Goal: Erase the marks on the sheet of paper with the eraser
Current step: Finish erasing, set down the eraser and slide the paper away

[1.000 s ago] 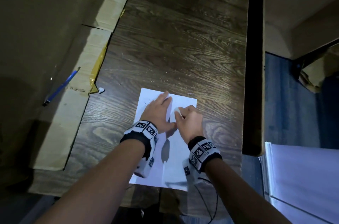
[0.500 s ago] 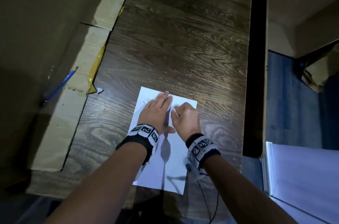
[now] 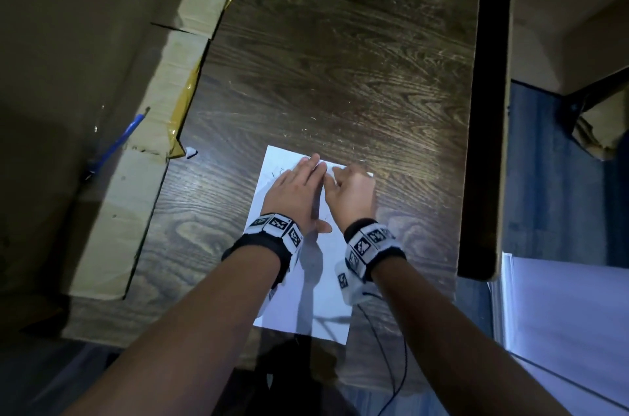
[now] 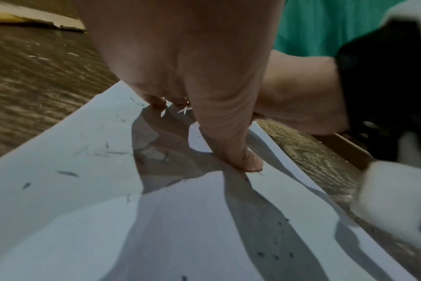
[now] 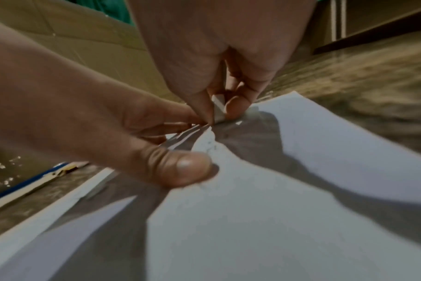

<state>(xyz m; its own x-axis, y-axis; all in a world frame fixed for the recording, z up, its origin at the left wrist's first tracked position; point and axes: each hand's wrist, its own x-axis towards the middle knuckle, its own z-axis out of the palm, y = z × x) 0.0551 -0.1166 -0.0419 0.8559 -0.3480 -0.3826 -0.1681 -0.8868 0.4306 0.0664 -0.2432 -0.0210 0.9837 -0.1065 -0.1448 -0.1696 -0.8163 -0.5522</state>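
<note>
The sheet of paper [image 3: 306, 279] lies on the wooden table [image 3: 340, 75]. The left hand [image 3: 292, 194] presses flat on it with straight fingers; just beside, the right hand [image 3: 350, 194] pinches the white eraser [image 5: 218, 110] at the paper's far edge, near faint marks [image 4: 103, 152]

One sheet of paper [image 3: 308, 299] under both my hands. One eraser [image 5: 218, 109] pinched in my right hand [image 3: 350, 194]. One blue pen [image 3: 117, 143] well off past my left hand [image 3: 292, 197]. One small white scrap [image 3: 191, 152] between pen and left hand. Two wristbands, one per wrist.
</note>
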